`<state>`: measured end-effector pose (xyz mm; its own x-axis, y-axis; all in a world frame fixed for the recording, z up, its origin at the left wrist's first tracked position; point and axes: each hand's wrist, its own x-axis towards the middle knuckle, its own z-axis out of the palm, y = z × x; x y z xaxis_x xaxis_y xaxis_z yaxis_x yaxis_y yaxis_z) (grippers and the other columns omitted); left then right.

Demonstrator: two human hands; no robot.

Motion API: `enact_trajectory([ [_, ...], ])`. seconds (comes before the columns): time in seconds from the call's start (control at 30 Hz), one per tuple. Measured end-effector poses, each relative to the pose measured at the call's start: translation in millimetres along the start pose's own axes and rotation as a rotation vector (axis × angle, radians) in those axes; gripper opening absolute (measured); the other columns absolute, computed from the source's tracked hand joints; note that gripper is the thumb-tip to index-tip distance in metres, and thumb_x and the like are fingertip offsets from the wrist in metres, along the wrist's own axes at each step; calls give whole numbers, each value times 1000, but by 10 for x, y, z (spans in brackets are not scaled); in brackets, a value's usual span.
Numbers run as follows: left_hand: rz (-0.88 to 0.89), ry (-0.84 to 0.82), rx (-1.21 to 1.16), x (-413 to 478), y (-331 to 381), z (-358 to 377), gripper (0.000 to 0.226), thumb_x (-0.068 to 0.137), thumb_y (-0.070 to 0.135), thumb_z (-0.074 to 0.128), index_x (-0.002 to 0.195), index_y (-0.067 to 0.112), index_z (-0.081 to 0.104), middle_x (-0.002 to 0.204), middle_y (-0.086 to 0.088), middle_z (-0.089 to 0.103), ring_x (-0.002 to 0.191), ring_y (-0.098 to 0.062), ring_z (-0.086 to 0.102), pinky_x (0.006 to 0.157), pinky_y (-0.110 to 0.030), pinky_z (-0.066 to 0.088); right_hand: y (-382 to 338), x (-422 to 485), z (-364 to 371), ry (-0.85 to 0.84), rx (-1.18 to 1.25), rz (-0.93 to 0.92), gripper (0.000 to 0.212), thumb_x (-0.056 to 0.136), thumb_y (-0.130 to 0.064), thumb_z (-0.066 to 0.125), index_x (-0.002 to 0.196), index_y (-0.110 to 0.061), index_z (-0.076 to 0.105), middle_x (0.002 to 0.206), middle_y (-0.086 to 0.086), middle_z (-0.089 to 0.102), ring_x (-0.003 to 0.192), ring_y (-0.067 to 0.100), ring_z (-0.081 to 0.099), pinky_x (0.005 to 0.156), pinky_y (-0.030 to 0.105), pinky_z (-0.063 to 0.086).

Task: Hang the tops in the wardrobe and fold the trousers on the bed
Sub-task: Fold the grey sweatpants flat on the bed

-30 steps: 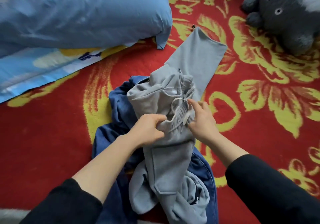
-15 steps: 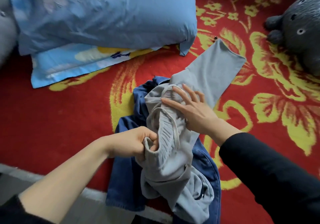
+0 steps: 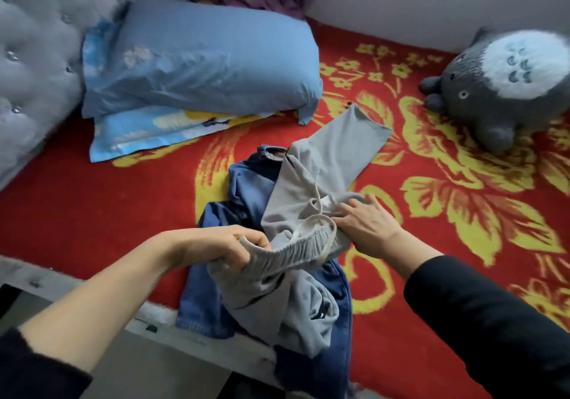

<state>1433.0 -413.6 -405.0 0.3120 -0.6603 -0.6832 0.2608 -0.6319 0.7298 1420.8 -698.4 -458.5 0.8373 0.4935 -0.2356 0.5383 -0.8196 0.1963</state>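
One pair of grey trousers [image 3: 311, 182] is lying over blue jeans [image 3: 243, 189] on the bed [image 3: 92, 213]; I am observing the left hand [image 3: 222, 249] gripping the waistband [image 3: 290, 253], the right hand [image 3: 367, 229] pressing down, fingers straight.

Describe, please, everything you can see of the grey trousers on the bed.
The grey trousers look like soft jersey, with a ribbed elastic waistband and a pale drawstring. They lie crumpled and unfolded on a blue denim garment on the red flowered bedcover. One leg stretches flat towards the far right. The left hand grips the waistband and lifts it, and the right hand presses flat on the fabric beside it.
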Motion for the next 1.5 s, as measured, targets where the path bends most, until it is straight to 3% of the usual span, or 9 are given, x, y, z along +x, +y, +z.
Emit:
enact_trajectory([
  [0.27, 130, 352, 357, -433, 941, 1261, 45, 41, 27, 70, 86, 23, 70, 74, 7, 69, 69, -6, 60, 65, -29, 47, 202, -2019, -324, 69, 111, 451, 26, 78, -36, 57, 103, -30, 59, 114, -1, 47, 117, 23, 42, 91, 43, 29],
  [0.4, 238, 519, 549, -717, 1572, 1854, 41, 43, 28, 64, 80, 10, 70, 70, -6, 65, 65, -8, 55, 63, -31, 45, 343, -2903, -648, 163, 176, 627, 14, 81, -38, 56, 89, -25, 57, 103, -1, 61, 102, 24, 60, 81, 36, 39],
  [0.6, 427, 1012, 764, -1164, 2487, 2432, 20, 67, 27, 69, 49, 22, 62, 43, 9, 51, 57, -13, 54, 52, -27, 41, 669, -4009, -1428, 749, 102, 852, 12, 75, -9, 63, 81, -13, 53, 80, 10, 63, 69, 39, 62, 60, 37, 42],
  [0.73, 625, 1404, 737, -1372, 3095, 2747, 16, 75, 23, 66, 88, 24, 75, 82, -7, 71, 86, -30, 65, 76, -37, 52, 826, -4462, -1975, 1029, 164, 923, 12, 79, -1, 54, 86, -10, 53, 85, 12, 53, 75, 37, 55, 64, 35, 34],
  [1.0, 1125, 1610, 324, -1743, 4190, 2770, 24, 78, 22, 65, 100, 20, 74, 95, -8, 72, 91, -21, 66, 80, -29, 51, 1156, -4995, -3010, 1578, 250, 973, 23, 77, -13, 66, 96, -16, 55, 109, 11, 47, 83, 17, 48, 65, 27, 47],
  [1.1, 993, 1795, 611, -1628, 4451, 2612, 31, 83, 27, 60, 110, 15, 69, 109, -18, 59, 102, -34, 56, 81, -38, 45, 1378, -5048, -3187, 1454, 262, 1016, 22, 85, -17, 58, 106, -14, 53, 93, 5, 52, 77, 19, 45, 63, 28, 35],
  [1.27, 420, 1530, 932, -886, 4727, 2148, 22, 82, 27, 58, 101, 18, 66, 111, -16, 60, 87, -36, 60, 73, -35, 47, 2010, -4703, -2917, 1209, 711, 1145, 17, 80, -18, 47, 95, -12, 52, 80, 12, 66, 64, 33, 65, 60, 42, 55],
  [1.4, 574, 1129, 261, -212, 5061, 1728, 14, 86, 23, 64, 94, 12, 63, 86, -14, 68, 68, -30, 67, 52, -32, 57, 2543, -4336, -2833, 1247, 838, 1164, 24, 85, -4, 45, 110, -8, 45, 92, 11, 63, 70, 29, 61, 59, 30, 44],
  [1.5, 678, 1135, 58, 177, 5429, 1422, 18, 83, 24, 67, 91, 13, 56, 99, -17, 65, 85, -35, 66, 70, -47, 59, 2919, -4203, -2937, 1269, 635, 1099, 27, 88, -2, 43, 112, -13, 39, 94, 5, 53, 79, 24, 47, 67, 27, 31],
])
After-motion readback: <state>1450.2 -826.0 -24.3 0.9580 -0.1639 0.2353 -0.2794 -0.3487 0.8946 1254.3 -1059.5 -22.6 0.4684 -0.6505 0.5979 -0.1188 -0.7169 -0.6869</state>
